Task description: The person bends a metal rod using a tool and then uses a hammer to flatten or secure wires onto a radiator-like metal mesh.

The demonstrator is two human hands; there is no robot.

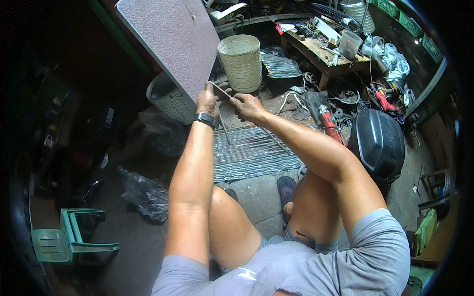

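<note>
Both my hands are raised in front of me on a thin metal rod point(220, 89). It appears bent to a point at its upper end. My left hand point(207, 101), with a dark watch on the wrist, is closed round it just below that bend, and a thin length sticks out beneath the hand. My right hand point(248, 107) grips the rod a little to the right, fingers wrapped round it; a thin length also shows below that hand, over the ribbed grey mat point(247, 165). Whether all these lengths are one piece I cannot tell.
A speckled, pinkish-grey panel point(173, 37) leans beyond my left hand. Pale plastic baskets point(240, 61) stand near it. To the right are a cluttered wooden table point(316, 54), a red power tool point(328, 122) and a black case point(377, 143). A green plastic chair point(69, 239) lies lower left.
</note>
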